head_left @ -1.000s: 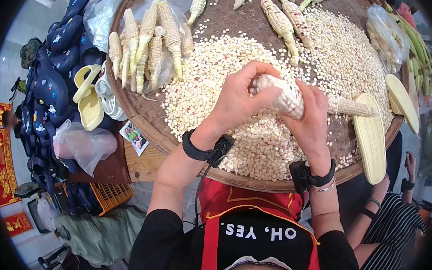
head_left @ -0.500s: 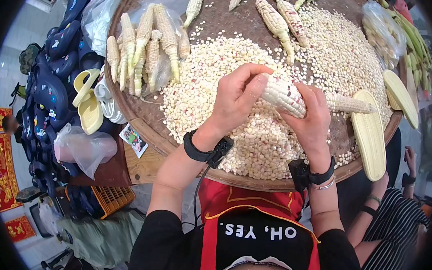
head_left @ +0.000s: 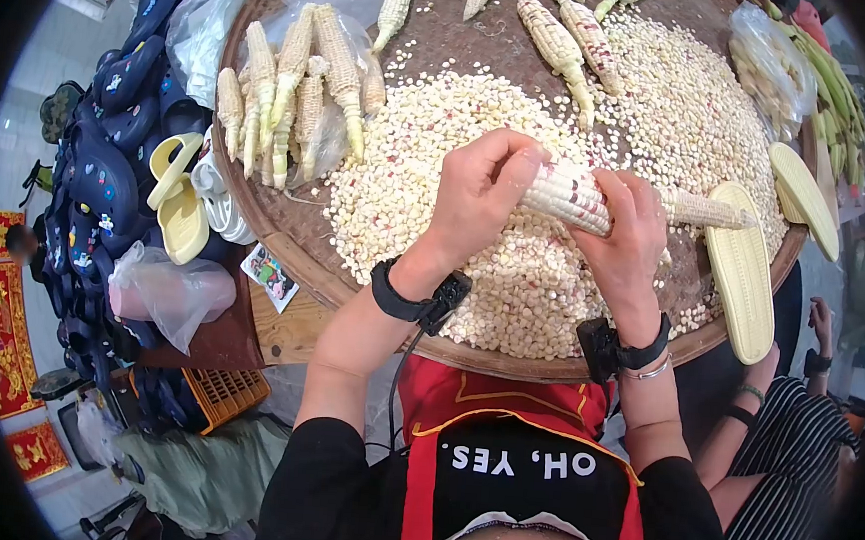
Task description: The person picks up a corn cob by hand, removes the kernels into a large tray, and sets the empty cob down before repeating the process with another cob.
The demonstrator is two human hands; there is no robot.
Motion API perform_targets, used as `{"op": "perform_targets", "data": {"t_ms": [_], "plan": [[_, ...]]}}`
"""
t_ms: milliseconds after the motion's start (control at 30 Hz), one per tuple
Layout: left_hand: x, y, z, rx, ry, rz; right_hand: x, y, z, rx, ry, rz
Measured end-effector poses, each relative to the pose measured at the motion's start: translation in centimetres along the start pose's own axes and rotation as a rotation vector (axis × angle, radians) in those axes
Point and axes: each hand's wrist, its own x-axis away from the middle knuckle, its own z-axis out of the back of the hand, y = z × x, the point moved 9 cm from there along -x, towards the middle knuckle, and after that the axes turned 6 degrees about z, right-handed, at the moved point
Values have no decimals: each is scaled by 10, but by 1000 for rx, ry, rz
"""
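Note:
Both my hands hold one corn cob with white and dark red kernels, level above a heap of loose kernels on a round brown tray. My left hand is closed on its left end, thumb pressed on the kernels. Around its right part my right hand is wrapped. A bare cob sticks out to the right of that hand; whether it is part of the held cob is hidden. Several stripped cobs lie on a plastic bag at the tray's left.
Unstripped cobs lie at the tray's far side. A pale yellow slipper rests across the right rim, with another beyond it. Dark blue clogs hang at left. Another person sits at lower right.
The view has shifted slightly. My left thumb has moved a little along the cob, and the cob appears turned slightly between my hands.

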Motion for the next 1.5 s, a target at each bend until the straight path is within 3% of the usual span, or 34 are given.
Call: {"op": "perform_targets", "data": {"t_ms": [233, 433, 500, 600, 833, 900, 1000, 1233, 1333, 1400, 1500], "plan": [[1, 5, 2, -17, 55, -16, 2, 3, 0, 9, 15, -11], [-2, -6, 3, 173, 34, 55, 3, 6, 2, 4, 24, -32], [-4, -18, -4, 401, -84, 220, 3, 7, 1, -1, 23, -38], [2, -13, -19, 397, -142, 289, 3, 7, 0, -16, 27, -42], [0, -16, -11, 331, -140, 207, 4, 9, -4, -92, 33, -53], [-2, -14, 0, 348, -13, 136, 2, 9, -3, -90, 18, -64], [-3, -7, 3, 324, 20, 74, 0, 9, -3, -99, 5, -90], [-4, -8, 8, 276, 53, 99, -1, 7, -6, -155, -44, -140], [-2, -9, 0, 120, -4, 121, -1, 4, -6, -115, -51, -80], [-2, -6, 6, -4, 53, 41, 0, 4, -8, -130, -86, -105], [-1, -5, 8, 9, 96, 76, 2, 5, -12, -153, -125, -135]]}}
